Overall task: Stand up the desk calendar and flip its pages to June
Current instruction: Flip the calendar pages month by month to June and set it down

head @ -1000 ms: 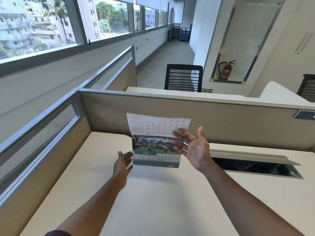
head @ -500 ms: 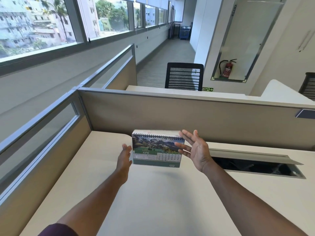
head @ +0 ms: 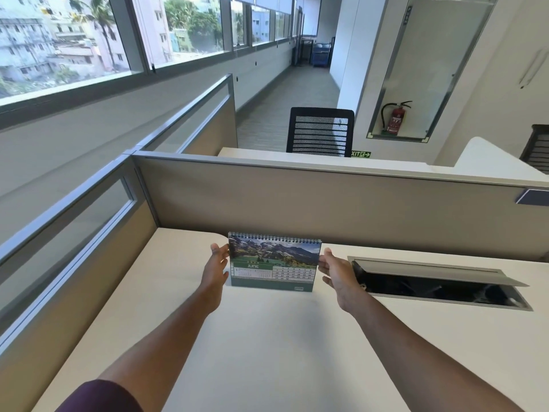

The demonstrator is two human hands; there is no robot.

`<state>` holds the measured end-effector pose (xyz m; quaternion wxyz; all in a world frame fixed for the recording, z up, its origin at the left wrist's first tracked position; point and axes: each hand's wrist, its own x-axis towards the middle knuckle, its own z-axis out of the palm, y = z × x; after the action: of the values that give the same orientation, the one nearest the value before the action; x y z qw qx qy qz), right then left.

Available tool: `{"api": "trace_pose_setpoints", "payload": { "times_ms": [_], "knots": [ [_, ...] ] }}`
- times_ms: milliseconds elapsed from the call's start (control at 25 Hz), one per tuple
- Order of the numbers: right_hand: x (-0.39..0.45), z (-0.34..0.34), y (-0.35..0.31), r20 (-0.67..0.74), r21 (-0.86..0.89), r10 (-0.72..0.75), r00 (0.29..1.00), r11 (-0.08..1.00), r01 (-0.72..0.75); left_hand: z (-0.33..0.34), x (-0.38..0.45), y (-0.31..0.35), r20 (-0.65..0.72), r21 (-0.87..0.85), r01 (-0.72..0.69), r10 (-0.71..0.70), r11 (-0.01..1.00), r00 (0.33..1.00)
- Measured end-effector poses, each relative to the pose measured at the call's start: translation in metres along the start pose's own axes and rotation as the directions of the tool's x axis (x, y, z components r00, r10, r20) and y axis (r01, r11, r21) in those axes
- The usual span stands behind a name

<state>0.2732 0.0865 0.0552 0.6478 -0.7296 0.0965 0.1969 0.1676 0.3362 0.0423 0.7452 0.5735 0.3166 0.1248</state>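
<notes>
The desk calendar (head: 274, 263) stands upright on the cream desk (head: 267, 352), spiral binding on top. Its front page shows a mountain picture and the word JUNE over a date grid. My left hand (head: 215, 267) is at the calendar's left edge, fingers spread and pointing up, palm turned toward it and just touching or nearly so. My right hand (head: 334, 270) is at the right edge, with thumb and curled fingertips meeting that edge.
A beige partition (head: 326, 200) runs behind the desk, and a glass-topped one (head: 74, 233) along the left. An open cable hatch (head: 439, 283) lies in the desk right of my right hand. A black mesh chair (head: 320, 132) stands beyond the partition.
The raised page has dropped behind the calendar, leaving June in front. Both hands have come in from open poses to the calendar's two side edges.
</notes>
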Motion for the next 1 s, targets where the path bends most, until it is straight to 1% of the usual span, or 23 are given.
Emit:
{"api": "trace_pose_setpoints", "payload": {
  "times_ms": [200, 400, 520, 680, 1000],
  "knots": [
    [0.011, 0.007, 0.005, 0.016, -0.061, 0.028, 0.999, 0.998, -0.027, 0.003, 0.008, 0.0, 0.009, -0.043, 0.045, -0.044, 0.998, 0.999],
    [0.018, 0.014, 0.012, -0.011, -0.119, 0.079, 0.997, 0.99, -0.08, 0.002, 0.017, 0.0, -0.019, -0.017, 0.074, -0.075, 0.997, 0.997],
    [0.022, 0.017, 0.013, -0.015, -0.09, 0.111, 0.994, 0.99, -0.112, -0.001, 0.018, 0.0, -0.007, 0.003, 0.069, -0.069, 0.998, 0.998],
    [0.027, 0.019, 0.014, 0.003, -0.013, 0.129, 0.992, 0.992, -0.129, -0.001, 0.018, 0.002, -0.017, -0.015, 0.077, -0.077, 0.997, 0.997],
    [0.025, 0.023, 0.007, 0.021, -0.007, 0.125, 0.992, 0.992, -0.125, 0.0, 0.019, 0.01, -0.012, -0.018, 0.097, -0.098, 0.995, 0.995]
  ]
}}
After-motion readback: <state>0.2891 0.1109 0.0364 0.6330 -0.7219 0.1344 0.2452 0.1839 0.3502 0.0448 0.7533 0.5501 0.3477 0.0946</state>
